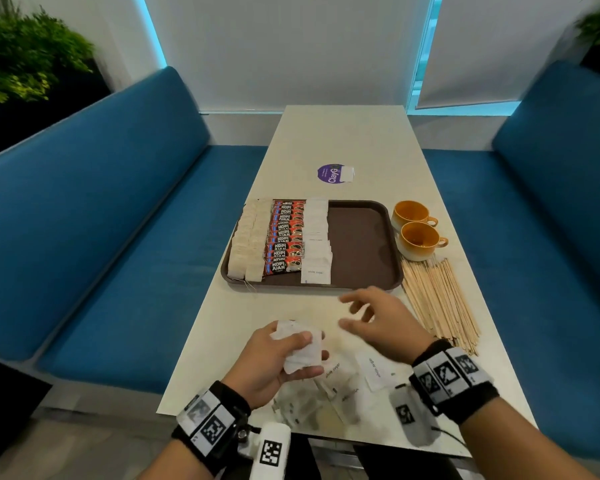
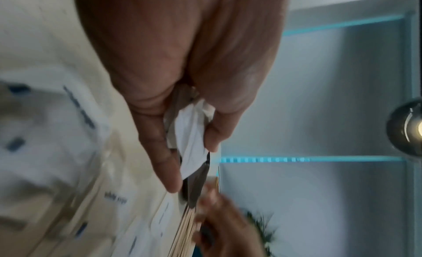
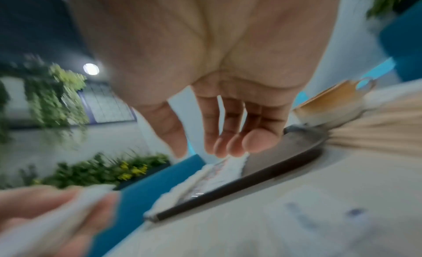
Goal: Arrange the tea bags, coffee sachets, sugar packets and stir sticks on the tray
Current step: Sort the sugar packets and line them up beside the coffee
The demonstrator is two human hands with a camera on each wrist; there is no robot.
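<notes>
Head view shows the left hand (image 1: pixel 274 358) clutching a wad of sugar packets (image 1: pixel 300 344) near the tray (image 1: pixel 361 247), right hand (image 1: pixel 378 317) loosely spread and empty; they look light, limp, best pinched by edges.

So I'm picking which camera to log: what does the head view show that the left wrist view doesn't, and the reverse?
Only the head view shows the tray rows, two orange cups and the open right hand. Only the left wrist view shows, close up, the thumb and fingers pinching the packets' edges. Both show the left hand holding white sugar packets, and loose packets on the table.
</notes>
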